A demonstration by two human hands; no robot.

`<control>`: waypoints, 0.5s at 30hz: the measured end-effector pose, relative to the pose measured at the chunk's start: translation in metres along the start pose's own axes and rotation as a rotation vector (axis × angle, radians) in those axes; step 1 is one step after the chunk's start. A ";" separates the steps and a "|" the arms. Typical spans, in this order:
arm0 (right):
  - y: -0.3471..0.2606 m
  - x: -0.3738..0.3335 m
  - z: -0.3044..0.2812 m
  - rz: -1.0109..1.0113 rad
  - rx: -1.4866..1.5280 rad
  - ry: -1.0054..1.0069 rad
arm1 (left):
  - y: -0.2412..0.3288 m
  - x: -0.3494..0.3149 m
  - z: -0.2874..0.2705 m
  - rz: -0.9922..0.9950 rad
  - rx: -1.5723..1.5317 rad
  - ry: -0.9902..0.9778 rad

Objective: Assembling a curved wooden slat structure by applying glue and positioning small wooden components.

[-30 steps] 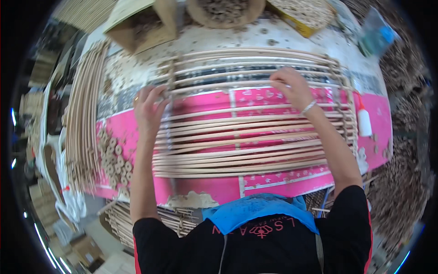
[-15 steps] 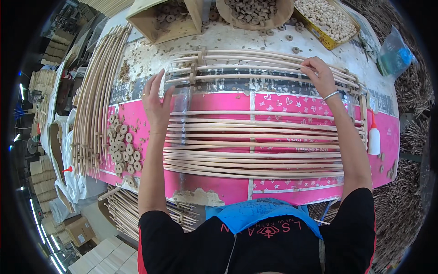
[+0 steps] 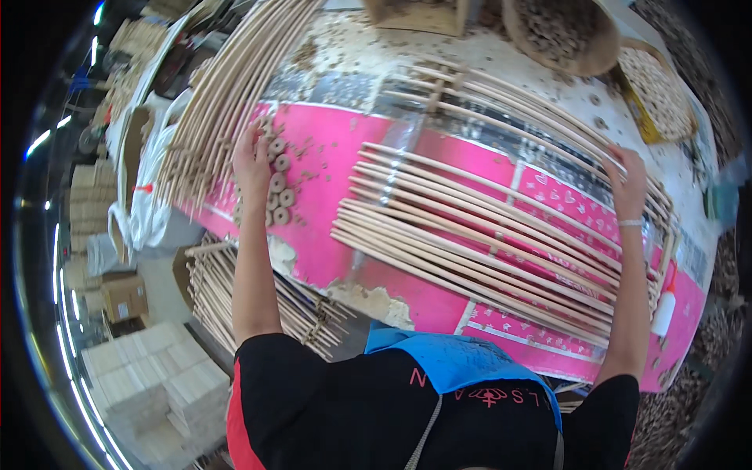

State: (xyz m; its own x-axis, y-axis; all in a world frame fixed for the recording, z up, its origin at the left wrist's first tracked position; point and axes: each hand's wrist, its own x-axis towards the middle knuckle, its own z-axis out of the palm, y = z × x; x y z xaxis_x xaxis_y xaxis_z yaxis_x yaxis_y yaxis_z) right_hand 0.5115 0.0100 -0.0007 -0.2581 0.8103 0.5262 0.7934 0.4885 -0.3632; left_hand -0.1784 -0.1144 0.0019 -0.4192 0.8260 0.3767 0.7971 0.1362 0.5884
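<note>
My left hand (image 3: pixel 252 160) is over a pile of round wooden rings (image 3: pixel 276 182) on the left of the pink sheet. Its fingers point down among the rings and are blurred, so I cannot make out whether they grip one. Toward the far right, my right hand (image 3: pixel 629 188) has its thumb and fingers closed on a thin wooden rod (image 3: pixel 548 145) of the far group. Small wooden crosspieces (image 3: pixel 435 92) join those rods near their left ends. Closer to me, several loose-looking pale rods (image 3: pixel 470 227) lie side by side across the pink sheet (image 3: pixel 313 243).
Long rods (image 3: pixel 227 86) are stacked at the left edge. Along the far side stand a wooden box (image 3: pixel 419 17), a round tub of brown pieces (image 3: pixel 556 35) and a yellow tray of pale beads (image 3: pixel 658 94). A white glue bottle (image 3: pixel 664 309) with a red tip is at the right.
My left hand has left the rods' left ends and moved left to the ring pile. My right hand has shifted toward the rods' right ends. The whole view has turned and swung left.
</note>
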 end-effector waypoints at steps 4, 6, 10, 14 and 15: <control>-0.036 -0.024 -0.020 0.246 0.280 -0.277 | -0.004 -0.016 -0.028 -0.004 0.124 -0.090; -0.056 -0.035 -0.022 0.182 0.340 -0.400 | -0.003 -0.018 -0.025 0.096 0.237 -0.157; -0.068 -0.053 -0.019 0.120 0.291 -0.503 | -0.003 -0.014 -0.016 0.241 0.626 -0.218; -0.078 -0.059 -0.018 0.173 0.315 -0.511 | -0.004 0.000 -0.012 0.391 0.745 -0.251; -0.080 -0.061 -0.018 0.190 0.314 -0.509 | -0.006 0.004 -0.011 0.361 0.758 -0.275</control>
State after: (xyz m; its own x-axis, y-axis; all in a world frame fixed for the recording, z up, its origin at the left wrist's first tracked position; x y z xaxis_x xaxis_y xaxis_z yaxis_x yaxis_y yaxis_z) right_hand 0.4739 -0.0845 0.0103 -0.4199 0.9072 0.0255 0.6716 0.3295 -0.6636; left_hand -0.1893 -0.1182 0.0074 -0.0447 0.9778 0.2046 0.9754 0.0870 -0.2028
